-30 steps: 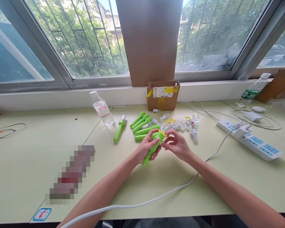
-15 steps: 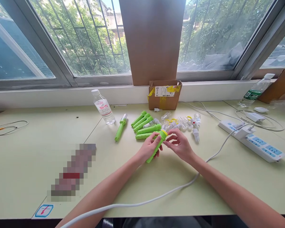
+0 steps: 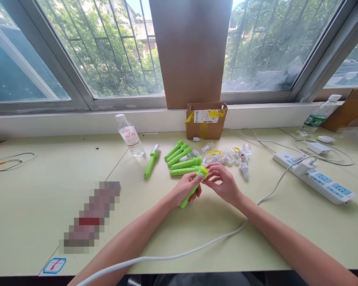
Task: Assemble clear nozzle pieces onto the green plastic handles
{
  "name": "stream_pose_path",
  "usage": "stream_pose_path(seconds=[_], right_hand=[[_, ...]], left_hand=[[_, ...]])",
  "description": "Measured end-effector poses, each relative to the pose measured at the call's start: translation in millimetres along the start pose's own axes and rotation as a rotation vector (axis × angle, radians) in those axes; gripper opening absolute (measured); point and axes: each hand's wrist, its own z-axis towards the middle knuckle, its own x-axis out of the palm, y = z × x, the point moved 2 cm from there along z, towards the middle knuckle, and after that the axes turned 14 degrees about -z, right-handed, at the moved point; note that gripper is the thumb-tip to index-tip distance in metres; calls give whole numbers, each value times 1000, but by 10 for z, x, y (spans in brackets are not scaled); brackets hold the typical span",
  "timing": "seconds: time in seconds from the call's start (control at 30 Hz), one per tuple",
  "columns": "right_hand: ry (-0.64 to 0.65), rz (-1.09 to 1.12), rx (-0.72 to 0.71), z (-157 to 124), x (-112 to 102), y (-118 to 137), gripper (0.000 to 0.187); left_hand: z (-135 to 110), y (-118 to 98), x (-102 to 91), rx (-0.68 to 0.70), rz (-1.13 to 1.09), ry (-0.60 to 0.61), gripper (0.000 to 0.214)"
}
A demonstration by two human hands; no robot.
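Observation:
My left hand (image 3: 185, 188) is wrapped round a light green plastic tube (image 3: 184, 203), which is tilted with its threaded end up and to the right. A yellow ring (image 3: 204, 171) sits at that threaded end. My right hand (image 3: 225, 183) has its fingers bent in against the ring from the right; their exact contact is partly hidden. Just beyond my hands, several more green tubes (image 3: 185, 163) lie in a group. Beside them is a cluster of clear caps (image 3: 230, 155), white nozzle pieces (image 3: 244, 170) and small yellow rings (image 3: 217, 152).
One green tube with a clear cap (image 3: 150, 163) lies apart, near a water bottle (image 3: 130, 136). A cardboard box (image 3: 205, 129) stands by the sill. To the right are a power strip (image 3: 331, 183) and another bottle (image 3: 318, 116). A white cable (image 3: 193, 251) crosses the table in front.
The green tube in my left hand has shifted slightly down and left. My right hand's fingers have moved in closer to the yellow ring.

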Motion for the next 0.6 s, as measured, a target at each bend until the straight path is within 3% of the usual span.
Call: stream_pose_path(seconds=[0.27,0.43,0.53,0.6], right_hand=[[-38,-24,-28,-23,-60,20,19],[-46,-57,-8,-16,-60,-34,21],[-44,-96,-2,-13,-50,-64,22],[-56,-106,1,-13,-48,-76,21]], left_hand=[[-3,-8,34,-22,47,20,52],[6,55,-3,12,279,-197,50],[-10,61,-32,138,510,-343,49],[-17,51,-27,247,615,-365,46]])
